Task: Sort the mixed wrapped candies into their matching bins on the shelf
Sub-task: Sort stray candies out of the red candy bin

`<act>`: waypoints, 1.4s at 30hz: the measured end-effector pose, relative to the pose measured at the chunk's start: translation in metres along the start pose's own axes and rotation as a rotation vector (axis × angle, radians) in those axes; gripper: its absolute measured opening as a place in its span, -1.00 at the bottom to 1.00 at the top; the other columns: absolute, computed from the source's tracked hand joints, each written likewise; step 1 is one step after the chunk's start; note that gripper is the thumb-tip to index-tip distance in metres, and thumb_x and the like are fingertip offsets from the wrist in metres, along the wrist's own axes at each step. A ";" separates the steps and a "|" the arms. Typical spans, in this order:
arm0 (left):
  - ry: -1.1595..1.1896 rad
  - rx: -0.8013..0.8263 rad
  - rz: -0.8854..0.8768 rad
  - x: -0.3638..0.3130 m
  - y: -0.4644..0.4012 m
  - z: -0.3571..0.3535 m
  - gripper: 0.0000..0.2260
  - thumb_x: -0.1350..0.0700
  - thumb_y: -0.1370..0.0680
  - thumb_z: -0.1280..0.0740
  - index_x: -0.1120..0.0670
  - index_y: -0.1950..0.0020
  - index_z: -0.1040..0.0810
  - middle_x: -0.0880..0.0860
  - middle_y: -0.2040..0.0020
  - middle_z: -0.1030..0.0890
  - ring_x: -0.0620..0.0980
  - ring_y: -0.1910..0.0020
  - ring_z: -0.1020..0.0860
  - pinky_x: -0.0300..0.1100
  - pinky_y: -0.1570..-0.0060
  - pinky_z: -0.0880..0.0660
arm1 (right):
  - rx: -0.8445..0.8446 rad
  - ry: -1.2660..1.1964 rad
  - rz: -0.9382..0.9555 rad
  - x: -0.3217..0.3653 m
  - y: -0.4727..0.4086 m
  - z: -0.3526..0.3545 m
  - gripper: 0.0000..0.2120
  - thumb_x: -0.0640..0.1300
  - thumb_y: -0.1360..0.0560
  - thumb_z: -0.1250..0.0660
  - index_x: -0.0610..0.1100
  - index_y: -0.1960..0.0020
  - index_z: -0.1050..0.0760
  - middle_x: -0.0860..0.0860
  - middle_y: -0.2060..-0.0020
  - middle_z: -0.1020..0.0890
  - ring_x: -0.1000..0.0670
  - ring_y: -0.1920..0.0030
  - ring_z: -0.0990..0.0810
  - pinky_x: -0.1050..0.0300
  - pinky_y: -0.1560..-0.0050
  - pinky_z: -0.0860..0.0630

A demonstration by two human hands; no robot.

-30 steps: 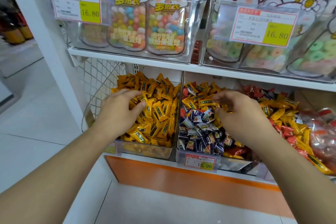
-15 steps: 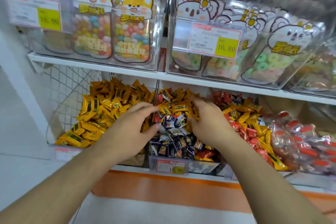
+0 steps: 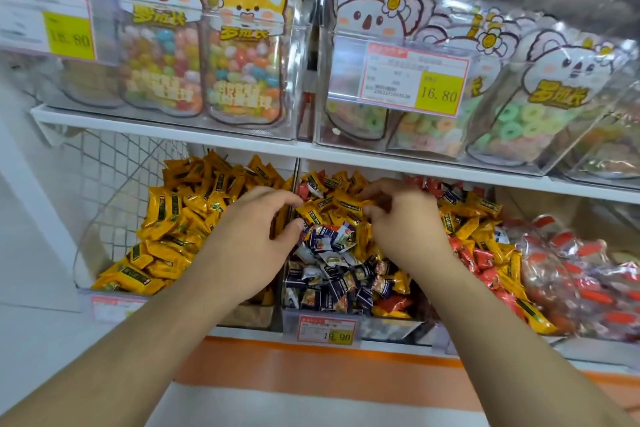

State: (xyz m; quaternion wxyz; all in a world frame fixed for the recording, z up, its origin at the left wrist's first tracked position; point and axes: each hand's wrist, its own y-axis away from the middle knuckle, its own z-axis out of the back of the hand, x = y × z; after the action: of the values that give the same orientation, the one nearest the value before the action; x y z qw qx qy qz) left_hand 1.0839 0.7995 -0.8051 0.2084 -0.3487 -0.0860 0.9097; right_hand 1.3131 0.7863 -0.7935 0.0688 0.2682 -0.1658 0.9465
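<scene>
White shelf board [image 3: 166,128] spans the unit above an orange base strip [image 3: 311,367]; pale tiled floor [image 3: 27,288] lies left.

Shop, candy aisle for sure. White shelf [image 3: 242,144] running across, clear bins sitting on it in rows. Price tags [image 3: 414,80] hanging on bin fronts, yellow patch showing 16.80; another tag [image 3: 327,329] below reading something like 10.90. Upper bins holding cartoon-animal candy bags [image 3: 247,55], identical ones lining up side by side. Lower bins overflowing with loose wrapped candies [image 3: 180,215], yellow, dark blue, red. Orange strip [image 3: 311,367] running along base under bottom shelf, pale floor showing at left.
</scene>
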 end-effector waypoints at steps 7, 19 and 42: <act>0.164 0.042 0.003 -0.018 0.008 0.012 -0.67 -0.17 -0.57 -0.42 -0.25 -0.32 -0.52 -0.26 -0.05 -0.61 -0.29 -0.02 -0.56 -0.26 0.01 -0.55 | 0.168 -0.345 0.109 0.040 0.030 0.012 -0.81 -0.21 -0.56 -0.46 0.08 -0.02 -0.70 0.15 0.17 -0.67 0.20 0.13 -0.63 0.39 0.17 -0.52; -0.065 -0.013 0.107 0.010 0.016 0.042 -0.59 -0.05 -0.60 -0.41 -0.20 -0.45 -0.47 -0.22 -0.42 -0.48 -0.12 -0.30 -0.52 -0.21 -0.22 -0.42 | 0.197 0.001 -0.068 -0.001 0.027 0.016 -0.63 -0.37 -0.57 -0.27 0.02 -0.22 -0.58 0.09 -0.08 -0.63 0.04 -0.07 -0.62 0.36 0.17 -0.50; 0.037 0.021 -0.089 -0.027 0.013 -0.001 -0.69 -0.04 -0.56 -0.46 -0.19 -0.29 -0.57 -0.35 -0.17 -0.52 -0.38 -0.16 -0.47 -0.55 -0.08 -0.32 | -0.010 -0.343 -0.135 0.005 0.037 0.030 -0.80 -0.22 -0.47 -0.55 0.00 0.09 -0.56 0.01 0.23 -0.64 0.11 0.23 -0.60 0.31 0.22 -0.55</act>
State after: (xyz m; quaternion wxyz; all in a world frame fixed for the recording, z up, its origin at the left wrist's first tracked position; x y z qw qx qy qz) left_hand 1.0986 0.7759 -0.7939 0.2539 -0.3589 -0.0879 0.8939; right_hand 1.3154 0.7411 -0.7775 0.1045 0.4357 -0.1615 0.8793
